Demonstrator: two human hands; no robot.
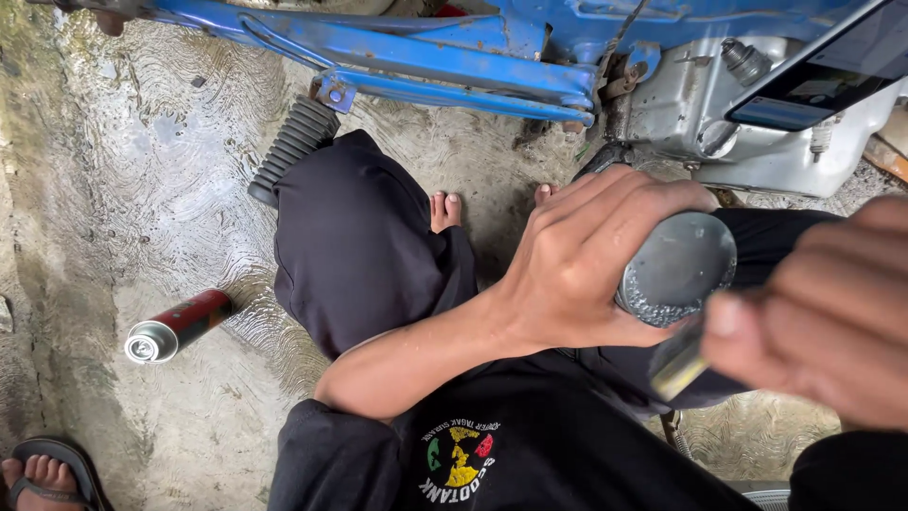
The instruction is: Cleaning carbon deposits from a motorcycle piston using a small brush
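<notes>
A squatting person in black clothing works beside a blue motorcycle frame [426, 57], seen from above. The left hand [577, 260] is wrapped around a grey metal cylinder [676, 270], fingers curled over its top edge and thumb underneath, so that its flat, pitted round end face points toward the camera and slightly to 4 o'clock. The cylinder's long axis runs from that face away toward 10 o'clock, back into the palm, most of its length hidden by the fingers. The right hand [823, 312], blurred and close to the lens, comes in from 3 o'clock with its fingers closed on a thin flat metal tool [681, 364], whose pale tip sits just below the cylinder's rim at about 6 o'clock; whether tip and rim touch cannot be told. Of the two hands, the left already holds the cylinder, while the right stands just beside it.

Above the hands, at 1 o'clock, lies the silver engine casing [757, 132]. A ribbed black footrest rubber [293, 147] juts from the frame at 11 o'clock. Well apart, at 9 o'clock, a red-and-black spray can [180, 326] lies on its side on the wet concrete floor [142, 189]. Another person's sandalled foot [43, 473] shows at 8 o'clock.
</notes>
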